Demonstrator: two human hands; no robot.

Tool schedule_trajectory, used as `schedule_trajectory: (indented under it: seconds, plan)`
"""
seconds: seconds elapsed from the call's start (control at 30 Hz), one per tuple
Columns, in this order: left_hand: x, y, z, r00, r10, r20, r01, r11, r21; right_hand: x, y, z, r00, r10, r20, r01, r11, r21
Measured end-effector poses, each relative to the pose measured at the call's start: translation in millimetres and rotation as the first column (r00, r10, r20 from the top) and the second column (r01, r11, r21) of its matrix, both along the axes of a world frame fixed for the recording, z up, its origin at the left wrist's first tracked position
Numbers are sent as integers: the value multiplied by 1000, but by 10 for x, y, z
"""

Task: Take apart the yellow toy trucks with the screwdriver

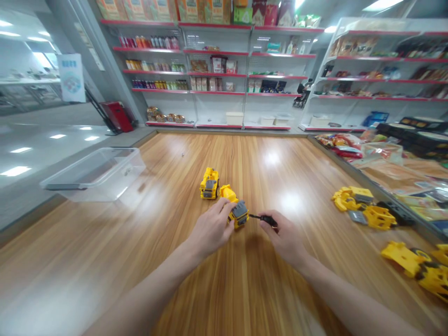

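Observation:
My left hand (212,228) is closed on a small yellow and grey toy truck (235,207) standing on the wooden floor (140,242). My right hand (285,235) grips a black screwdriver (263,218), whose tip points left at the truck's grey rear. A second yellow toy truck (209,183) stands just behind, apart from both hands.
A clear plastic bin (94,173) sits at the left. Yellow toy parts (364,207) lie at the right, with more yellow pieces (416,266) nearer me. Packaged goods (350,144) fill a low display on the right. Stocked shop shelves (217,70) line the back.

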State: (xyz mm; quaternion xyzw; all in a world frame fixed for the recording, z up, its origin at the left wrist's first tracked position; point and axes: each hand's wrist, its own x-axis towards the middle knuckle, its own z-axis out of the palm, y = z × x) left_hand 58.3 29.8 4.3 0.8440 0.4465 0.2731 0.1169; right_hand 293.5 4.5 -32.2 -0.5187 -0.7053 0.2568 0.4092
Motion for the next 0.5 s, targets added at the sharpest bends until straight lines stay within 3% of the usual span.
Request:
schedule_trajectory:
  seconds: [0.17, 0.3, 0.5]
  plan:
    - [-98, -95, -86, 991, -122, 49, 125, 990, -70, 31, 14, 48, 998, -16, -65, 16, 1000, 4]
    - [-139, -62, -154, 985, -147, 95, 156, 982, -102, 41, -73, 148, 998, 13, -68, -16, 999, -45]
    - [-161, -134, -83, 971, -196, 135, 218, 959, -183, 34, -164, 246, 995, 87, -51, -92, 989, -117]
